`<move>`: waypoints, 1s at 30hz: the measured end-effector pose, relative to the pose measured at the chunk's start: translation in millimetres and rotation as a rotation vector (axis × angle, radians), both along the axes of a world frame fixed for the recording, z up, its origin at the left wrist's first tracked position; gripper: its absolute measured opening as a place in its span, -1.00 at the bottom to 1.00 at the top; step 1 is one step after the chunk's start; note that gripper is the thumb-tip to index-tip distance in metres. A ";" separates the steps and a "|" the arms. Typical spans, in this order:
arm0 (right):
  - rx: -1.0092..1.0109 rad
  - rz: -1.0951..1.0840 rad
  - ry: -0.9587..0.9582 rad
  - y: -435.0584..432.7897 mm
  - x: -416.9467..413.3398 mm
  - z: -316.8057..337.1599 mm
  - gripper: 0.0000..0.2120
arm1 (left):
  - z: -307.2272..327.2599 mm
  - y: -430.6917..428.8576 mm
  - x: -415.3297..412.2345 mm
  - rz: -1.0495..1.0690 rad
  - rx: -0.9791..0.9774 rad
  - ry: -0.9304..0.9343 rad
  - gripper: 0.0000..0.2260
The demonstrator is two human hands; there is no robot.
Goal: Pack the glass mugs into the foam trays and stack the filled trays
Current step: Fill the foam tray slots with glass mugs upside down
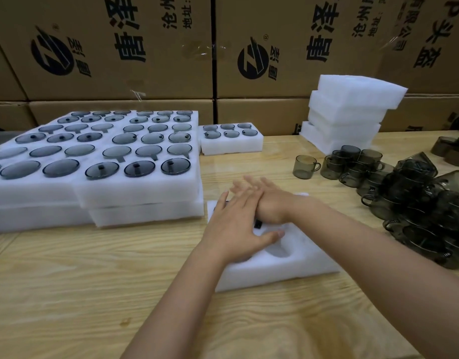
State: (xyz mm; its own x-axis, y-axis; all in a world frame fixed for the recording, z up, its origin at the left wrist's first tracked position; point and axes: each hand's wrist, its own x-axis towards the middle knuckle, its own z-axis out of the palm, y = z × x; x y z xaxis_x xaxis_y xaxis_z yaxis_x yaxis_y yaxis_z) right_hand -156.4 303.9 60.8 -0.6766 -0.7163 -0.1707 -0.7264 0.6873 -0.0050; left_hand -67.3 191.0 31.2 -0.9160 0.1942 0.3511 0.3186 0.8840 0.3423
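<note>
A white foam tray (288,265) lies on the wooden table in front of me, with one round pocket visible near its front. My left hand (236,226) lies flat on the tray, fingers spread and straight. My right hand (262,200) crosses over it with straight fingers pressing down on the tray's far part; a dark bit of a mug (258,224) shows beneath the hands. A heap of smoky glass mugs (410,200) lies at the right. One single mug (305,166) stands upright apart from the heap.
Filled foam trays (135,187) with dark glass pieces are stacked at the left. A small filled tray (232,145) sits behind. A pile of foam trays (347,112) stands at the back right. Cardboard boxes (119,47) form a wall behind the table.
</note>
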 end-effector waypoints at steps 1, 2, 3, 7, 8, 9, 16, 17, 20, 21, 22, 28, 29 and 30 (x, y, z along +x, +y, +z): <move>0.018 0.005 0.012 -0.9 1.7 -4.4 -0.38 | -0.9 0.1 -1.1 0.007 -0.024 -0.009 -0.17; 0.023 0.002 0.024 -1.0 2.1 -8.2 -0.36 | -1.8 0.3 -2.2 0.011 -0.041 -0.017 -0.17; 0.018 -0.005 0.031 -0.9 1.4 -10.6 -0.37 | -2.7 0.4 -3.0 0.015 -0.055 -0.025 -0.16; -0.027 -0.028 0.014 1.1 -2.0 -14.0 -0.42 | -1.7 0.7 -3.4 0.014 -0.094 -0.048 -0.18; -0.057 -0.027 0.011 1.0 -1.5 -14.6 -0.44 | 1.1 0.4 -1.6 0.003 -0.071 -0.042 -0.20; -0.101 -0.030 0.011 1.0 -0.3 -15.1 -0.44 | 5.0 -0.7 1.0 -0.013 0.017 -0.026 -0.25; -0.392 -0.094 -0.053 1.3 0.9 -15.6 -0.56 | -9.0 -36.5 28.3 0.206 1.066 0.293 -0.83; -0.446 -0.116 -0.103 2.3 1.3 -15.3 -0.56 | -15.8 -40.2 30.0 0.218 1.088 0.252 -0.80; -0.796 -0.265 -0.405 7.7 2.0 -13.3 -0.61 | -25.4 -46.3 24.1 0.208 1.138 0.093 -0.75; -0.929 -0.300 -0.445 8.5 0.4 -12.1 -0.64 | -25.9 -47.9 21.1 0.209 1.138 0.070 -0.76; -1.043 -0.338 -0.416 9.6 -3.6 -10.6 -0.69 | -26.5 -49.1 18.5 0.222 1.116 0.065 -0.74; -0.937 -0.721 0.068 55.9 -63.3 4.3 -0.64 | -29.6 -47.8 12.2 0.381 1.002 0.130 -0.83; -0.793 -0.780 0.093 67.1 -74.0 4.4 -0.62 | -30.3 -47.6 10.3 0.421 0.994 0.148 -0.85; -0.648 -0.824 0.107 76.1 -82.3 3.7 -0.61 | -31.0 -47.6 8.9 0.443 1.000 0.152 -0.87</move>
